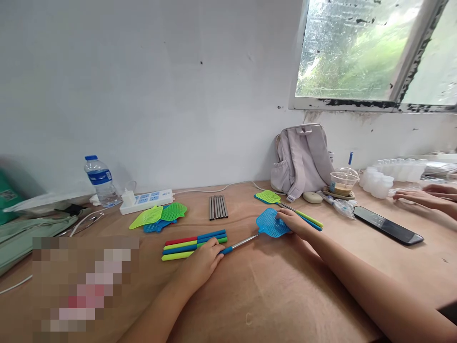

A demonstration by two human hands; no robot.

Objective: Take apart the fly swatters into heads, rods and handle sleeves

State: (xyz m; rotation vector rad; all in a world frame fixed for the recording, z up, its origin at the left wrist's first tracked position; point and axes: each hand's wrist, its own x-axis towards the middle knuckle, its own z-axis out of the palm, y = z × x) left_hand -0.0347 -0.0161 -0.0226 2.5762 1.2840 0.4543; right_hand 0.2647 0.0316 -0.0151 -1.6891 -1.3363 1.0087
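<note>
A blue fly swatter (pixel 273 223) with a metal rod lies between my two hands. The fingers of my left hand (pixel 202 264) are closed on its blue handle (pixel 226 250). My right hand (pixel 294 223) pinches the edge of the mesh head, thumb on top. Beside my left hand are several coloured handles (pixel 180 241) in red, yellow-green, blue and green, partly hidden by that hand. Metal tubes (pixel 218 207) lie in a row farther back. Loose swatter heads (pixel 159 218) in yellow-green, green and blue are piled at left. Behind my right hand rest whole swatters (pixel 268 196), yellow-green and blue.
A power strip (pixel 148 200) and a water bottle (pixel 100 178) stand at back left. Toward the right are a backpack (pixel 303 159), a drink cup (pixel 343 181), a phone (pixel 387 225) and white bottles (pixel 382 186). Another person's hands (pixel 426 197) are at the far right.
</note>
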